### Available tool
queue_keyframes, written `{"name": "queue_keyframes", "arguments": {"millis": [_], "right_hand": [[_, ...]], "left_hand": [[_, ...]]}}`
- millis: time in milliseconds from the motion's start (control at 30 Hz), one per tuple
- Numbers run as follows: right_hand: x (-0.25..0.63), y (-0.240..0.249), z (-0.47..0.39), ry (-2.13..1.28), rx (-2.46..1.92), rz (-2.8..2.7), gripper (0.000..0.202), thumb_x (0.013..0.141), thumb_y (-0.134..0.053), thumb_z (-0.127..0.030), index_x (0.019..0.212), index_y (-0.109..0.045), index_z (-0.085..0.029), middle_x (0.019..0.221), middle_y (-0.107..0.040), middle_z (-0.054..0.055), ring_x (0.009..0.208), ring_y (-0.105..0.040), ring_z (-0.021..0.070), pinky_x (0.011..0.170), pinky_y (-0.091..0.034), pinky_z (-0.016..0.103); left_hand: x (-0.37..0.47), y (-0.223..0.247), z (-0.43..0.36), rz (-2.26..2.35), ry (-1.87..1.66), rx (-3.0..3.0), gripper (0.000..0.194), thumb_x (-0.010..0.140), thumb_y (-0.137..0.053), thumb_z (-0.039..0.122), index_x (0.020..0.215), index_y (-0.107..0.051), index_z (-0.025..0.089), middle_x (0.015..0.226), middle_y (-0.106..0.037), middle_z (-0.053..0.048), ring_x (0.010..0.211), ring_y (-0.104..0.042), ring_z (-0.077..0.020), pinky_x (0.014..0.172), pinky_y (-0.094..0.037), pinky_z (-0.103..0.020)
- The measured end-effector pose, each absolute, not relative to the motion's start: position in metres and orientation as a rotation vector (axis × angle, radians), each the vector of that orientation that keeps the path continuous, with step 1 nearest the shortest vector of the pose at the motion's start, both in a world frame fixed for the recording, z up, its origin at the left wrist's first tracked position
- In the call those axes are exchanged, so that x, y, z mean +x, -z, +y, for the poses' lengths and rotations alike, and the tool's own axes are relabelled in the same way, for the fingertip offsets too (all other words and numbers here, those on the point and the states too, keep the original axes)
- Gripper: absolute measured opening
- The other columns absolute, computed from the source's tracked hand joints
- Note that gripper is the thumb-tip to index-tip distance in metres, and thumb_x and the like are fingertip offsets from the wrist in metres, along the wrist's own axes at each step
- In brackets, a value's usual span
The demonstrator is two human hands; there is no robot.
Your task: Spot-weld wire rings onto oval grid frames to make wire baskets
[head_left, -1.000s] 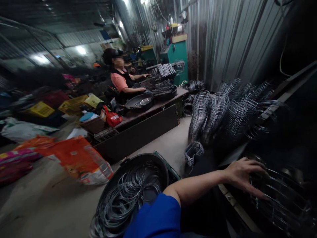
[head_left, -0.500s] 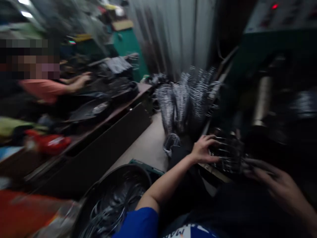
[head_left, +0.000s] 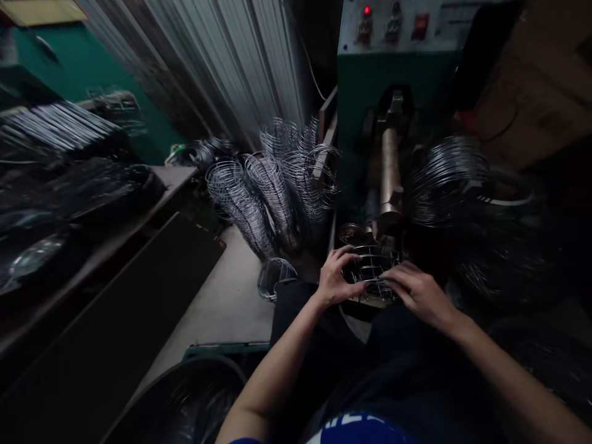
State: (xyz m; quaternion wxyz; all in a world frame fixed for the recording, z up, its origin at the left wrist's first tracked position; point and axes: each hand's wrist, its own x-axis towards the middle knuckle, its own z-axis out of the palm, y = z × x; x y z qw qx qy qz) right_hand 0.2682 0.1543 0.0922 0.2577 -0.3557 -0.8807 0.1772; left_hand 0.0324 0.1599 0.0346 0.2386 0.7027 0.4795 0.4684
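Between my hands, below the machine's electrode, sits a round wire frame (head_left: 372,268) of crossed metal rods. My left hand (head_left: 337,275) grips its left side, thumb along the near rim and fingers curled over the far part. My right hand (head_left: 419,293) is closed at the frame's right near edge, fingertips pressed together on the wire. Whether those fingertips also hold a separate small piece is too dark to tell. Just above the frame, a thick brass-coloured cylinder (head_left: 390,169) juts from the green machine (head_left: 361,86).
Nested stacks of wire frames (head_left: 243,203) lean at left beside corrugated sheeting (head_left: 222,61). A coil-like bundle of wire rings (head_left: 448,176) hangs at right. A dark tub (head_left: 222,364) stands at lower left, near a long dark board (head_left: 139,308). The machine's panel shows a red light (head_left: 367,10).
My view has swung right, so the machine is now central and the co-worker is out of frame. My right hand has come in against the wire frame; the left keeps its grip.
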Motion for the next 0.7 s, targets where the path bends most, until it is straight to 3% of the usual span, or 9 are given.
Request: {"name": "queue_keyframes", "arguments": {"millis": [333,700], "right_hand": [[0.276,-0.077,0.147,0.056,-1.025,-2.613,0.05,0.088,-0.048,0.003,0.133,-0.064,-0.013,0.117,-0.073,0.011,0.108,-0.064,0.0283,0.095,-0.057,0.045],[0.276,-0.076,0.158,-0.185,-0.94,-2.44,0.033,0.098,-0.052,-0.01,0.122,-0.07,-0.023,0.108,-0.075,0.007,0.094,-0.064,0.0236,0.085,-0.057,0.04]], "left_hand": [[0.04,-0.02,0.151,1.235,-1.39,1.75,0.056,0.062,-0.092,0.038,0.111,-0.07,0.022,0.132,-0.062,-0.013,0.125,-0.06,-0.0299,0.102,-0.053,-0.046],[0.041,-0.002,0.166,1.189,-1.332,1.712,0.055,0.062,-0.089,0.041,0.107,-0.065,0.019,0.128,-0.056,-0.014,0.124,-0.058,-0.0296,0.096,-0.055,-0.041]]}}
